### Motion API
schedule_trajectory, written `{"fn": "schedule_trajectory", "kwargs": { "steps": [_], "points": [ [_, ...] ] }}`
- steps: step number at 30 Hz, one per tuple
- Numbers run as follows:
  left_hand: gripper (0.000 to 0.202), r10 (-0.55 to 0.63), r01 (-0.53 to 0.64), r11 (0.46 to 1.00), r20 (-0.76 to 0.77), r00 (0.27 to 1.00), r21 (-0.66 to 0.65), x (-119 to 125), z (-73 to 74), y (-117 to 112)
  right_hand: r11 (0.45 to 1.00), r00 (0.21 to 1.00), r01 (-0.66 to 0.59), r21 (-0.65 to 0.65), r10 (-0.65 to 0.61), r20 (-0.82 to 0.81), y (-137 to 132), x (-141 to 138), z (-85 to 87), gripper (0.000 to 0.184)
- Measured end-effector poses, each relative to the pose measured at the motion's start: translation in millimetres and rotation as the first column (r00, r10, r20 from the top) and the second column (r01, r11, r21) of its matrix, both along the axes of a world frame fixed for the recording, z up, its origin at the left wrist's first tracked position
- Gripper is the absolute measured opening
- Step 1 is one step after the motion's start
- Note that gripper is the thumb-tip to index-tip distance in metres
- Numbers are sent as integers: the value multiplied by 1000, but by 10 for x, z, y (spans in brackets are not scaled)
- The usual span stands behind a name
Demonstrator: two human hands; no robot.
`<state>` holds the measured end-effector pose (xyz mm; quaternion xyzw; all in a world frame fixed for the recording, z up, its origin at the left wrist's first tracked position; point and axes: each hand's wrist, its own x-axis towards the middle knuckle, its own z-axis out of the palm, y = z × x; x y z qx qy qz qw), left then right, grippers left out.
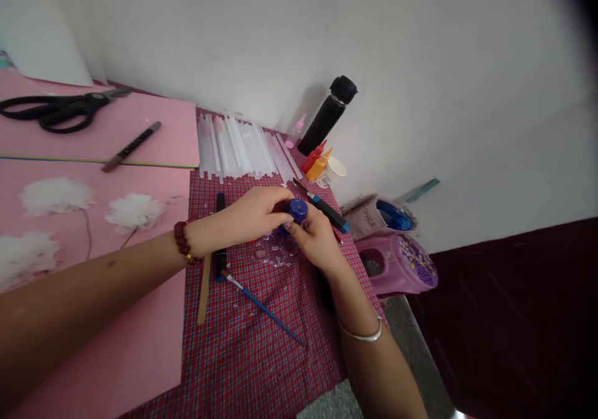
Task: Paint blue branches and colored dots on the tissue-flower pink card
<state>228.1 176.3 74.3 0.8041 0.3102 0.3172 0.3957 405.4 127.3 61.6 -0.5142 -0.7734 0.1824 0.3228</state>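
Tablecloth (261,357) in red plaid fills the lower middle of my feed, with a large pink sheet (140,344) toward 8 o'clock. A cutter (327,211) lies just beside the hands at 3 o'clock. Near the centre I have the purple-blue container (296,210), its round top angled up at me, its lower part mostly hidden. I judge it light and stiff, likely hard plastic, not very fragile, though the smooth top could slip under a fingertip; I'd hold it round the sides, just beneath that top. The left hand (256,210), coming in from 9 o'clock, curls partly closed against it, thumb along its near side. The right hand (318,238), from 5 o'clock, wraps its far flank, thumb pressed to the front. Both pinch it, thumb tips close together; how hard they squeeze, I can't tell.
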Motion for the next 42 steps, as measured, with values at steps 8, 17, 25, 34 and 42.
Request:
{"fn": "schedule_trajectory", "kwargs": {
  "steps": [8,17,25,34,42],
  "points": [
    [18,20,-18,998,-37,999,62,-10,1,-10,1000,997,2,-2,-2,-80,13,13,-78,11],
    [15,65,-57,993,-73,995,107,8,15,-34,999,985,-14,-31,9,-170,20,-5,-83,12],
    [19,93,-84,991,-83,992,106,10,50,-75,999,976,-2,-34,-6,-220,34,6,-146,10],
    [20,104,-94,991,-106,989,96,12,63,-71,998,956,-6,-67,-14,-293,30,-12,-166,11],
    [21,111,-101,991,-116,987,89,5,44,-73,997,959,7,-78,-29,-282,40,-4,-189,12]
  ]
}}
